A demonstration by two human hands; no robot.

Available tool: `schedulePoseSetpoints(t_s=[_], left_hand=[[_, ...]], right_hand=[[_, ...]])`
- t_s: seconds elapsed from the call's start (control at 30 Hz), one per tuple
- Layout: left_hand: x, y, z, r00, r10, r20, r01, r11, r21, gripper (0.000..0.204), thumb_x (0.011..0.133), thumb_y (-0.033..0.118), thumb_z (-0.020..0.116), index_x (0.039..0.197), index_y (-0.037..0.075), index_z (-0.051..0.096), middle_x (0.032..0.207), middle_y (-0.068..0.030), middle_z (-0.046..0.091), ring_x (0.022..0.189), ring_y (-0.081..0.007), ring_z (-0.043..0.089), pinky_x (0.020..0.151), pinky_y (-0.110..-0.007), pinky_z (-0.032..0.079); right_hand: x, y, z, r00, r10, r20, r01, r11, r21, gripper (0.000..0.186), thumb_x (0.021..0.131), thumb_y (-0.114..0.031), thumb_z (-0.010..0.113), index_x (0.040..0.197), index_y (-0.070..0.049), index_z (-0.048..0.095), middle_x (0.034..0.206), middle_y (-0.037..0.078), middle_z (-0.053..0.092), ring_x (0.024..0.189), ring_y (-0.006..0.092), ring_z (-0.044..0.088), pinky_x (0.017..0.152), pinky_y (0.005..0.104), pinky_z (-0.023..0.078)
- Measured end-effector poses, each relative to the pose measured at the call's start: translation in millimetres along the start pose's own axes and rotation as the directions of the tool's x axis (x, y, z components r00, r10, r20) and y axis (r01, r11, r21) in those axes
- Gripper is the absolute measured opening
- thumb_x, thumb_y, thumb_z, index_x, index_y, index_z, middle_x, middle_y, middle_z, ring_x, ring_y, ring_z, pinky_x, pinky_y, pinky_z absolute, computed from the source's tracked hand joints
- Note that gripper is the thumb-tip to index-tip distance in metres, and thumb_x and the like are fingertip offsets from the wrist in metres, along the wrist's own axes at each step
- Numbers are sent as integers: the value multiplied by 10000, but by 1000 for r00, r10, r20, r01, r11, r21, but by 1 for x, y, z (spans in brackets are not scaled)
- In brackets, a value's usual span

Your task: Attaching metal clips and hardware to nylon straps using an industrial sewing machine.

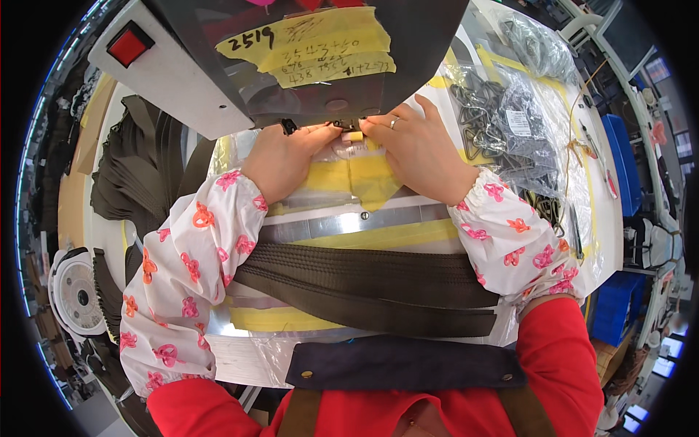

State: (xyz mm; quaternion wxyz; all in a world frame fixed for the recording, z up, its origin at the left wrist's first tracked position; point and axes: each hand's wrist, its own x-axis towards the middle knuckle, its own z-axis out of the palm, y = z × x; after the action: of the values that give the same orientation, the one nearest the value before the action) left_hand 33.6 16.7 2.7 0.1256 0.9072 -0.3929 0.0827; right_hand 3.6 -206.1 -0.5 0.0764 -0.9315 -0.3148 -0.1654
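My left hand (pixel 284 162) and my right hand (pixel 422 149) reach in under the dark machine head (pixel 320 87), close to its lower front edge. The fingertips of both are pressed down near a small metal part, on either side of a little yellow piece (pixel 352 136). Whatever they grip is hidden by the fingers and the machine. A ring shows on a right finger. Yellow tape (pixel 328 177) covers the work surface below my hands. Nearer to me, a stack of dark olive webbing straps (pixel 364 284) lies crosswise between my forearms.
A thick bundle of similar straps (pixel 135 164) hangs at the left, above a round white device (pixel 76 295). Black metal rings (pixel 473 109) and clear plastic bags (pixel 531 124) lie at the right. Blue bins (pixel 619 309) stand beyond the right edge. The machine carries a red switch (pixel 131 44).
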Motion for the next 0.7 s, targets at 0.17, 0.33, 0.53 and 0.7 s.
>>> schedulePoseSetpoints(t_s=[0.17, 0.33, 0.53, 0.7], left_hand=[[-2, -2, 0, 997, -67, 26, 67, 998, 2, 280, 791, 61, 500, 1036, 169, 582, 911, -43, 648, 629, -270, 607, 567, -355, 488], [-3, 0, 4, 996, -83, 35, 81, 995, 60, 264, 858, 138, 495, 1114, 170, 552, 897, -27, 639, 709, -221, 621, 512, -336, 443], [-5, 7, 1, 992, -114, 56, 114, 993, 12, 284, 804, 90, 545, 1078, 153, 579, 917, -45, 630, 691, -256, 606, 587, -350, 450], [-12, 11, -4, 986, 156, -54, -154, 988, 30, 323, 749, 63, 565, 1063, 136, 573, 1098, -32, 573, 944, -236, 554, 703, -347, 420]], right_hand=[[4, -2, -4, 1000, -2, 27, 2, 1000, -15, 309, 740, -44, 526, 1042, -77, 582, 1175, 18, 545, 1075, 195, 485, 963, 515, 281], [3, -2, 0, 1000, -2, -12, 2, 1000, 6, 335, 737, -39, 525, 1067, -64, 573, 1161, 28, 548, 1077, 201, 485, 968, 499, 282], [1, -7, -2, 999, -29, -40, 29, 999, 15, 331, 731, -54, 526, 1058, -29, 570, 1127, 68, 554, 1051, 207, 492, 951, 450, 306], [-5, -17, -6, 993, -51, -109, 61, 993, 96, 339, 620, -18, 578, 957, -28, 616, 1014, 49, 582, 938, 200, 510, 887, 370, 356]])
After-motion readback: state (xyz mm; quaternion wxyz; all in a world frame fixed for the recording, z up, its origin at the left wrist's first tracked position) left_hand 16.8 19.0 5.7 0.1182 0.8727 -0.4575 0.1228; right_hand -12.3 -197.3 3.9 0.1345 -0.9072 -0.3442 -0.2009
